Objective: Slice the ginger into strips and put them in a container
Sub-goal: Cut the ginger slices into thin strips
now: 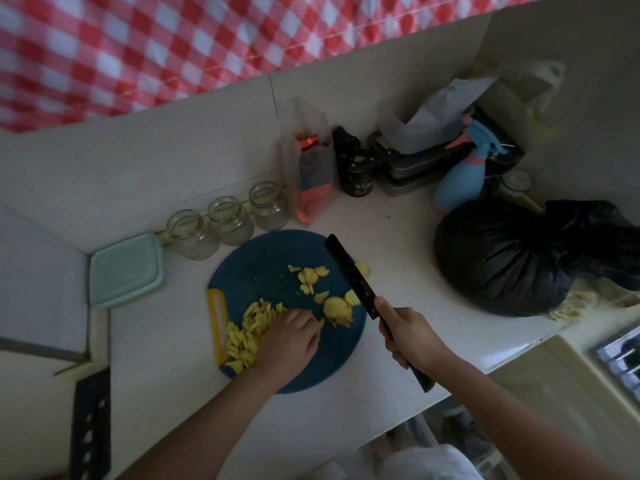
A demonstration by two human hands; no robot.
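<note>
A round blue cutting board (263, 265) with a yellow handle lies on the white counter. A heap of yellow ginger strips (246, 332) sits at its left edge. My left hand (289, 341) rests palm down on the board with its fingers against the strips. Flat ginger slices (337, 308) and smaller pieces (310, 275) lie on the right half of the board. My right hand (407, 336) grips the handle of a black knife (349, 275), whose blade is lifted over the board's right edge. A pale green lidded container (126, 270) stands left of the board.
Three open glass jars (228, 221) line the wall behind the board. A tall packet (313, 174), a dark jar (356, 178), a blue spray bottle (462, 178) and a full black bag (512, 261) crowd the back right. A black perforated tool (90, 424) lies at the front left.
</note>
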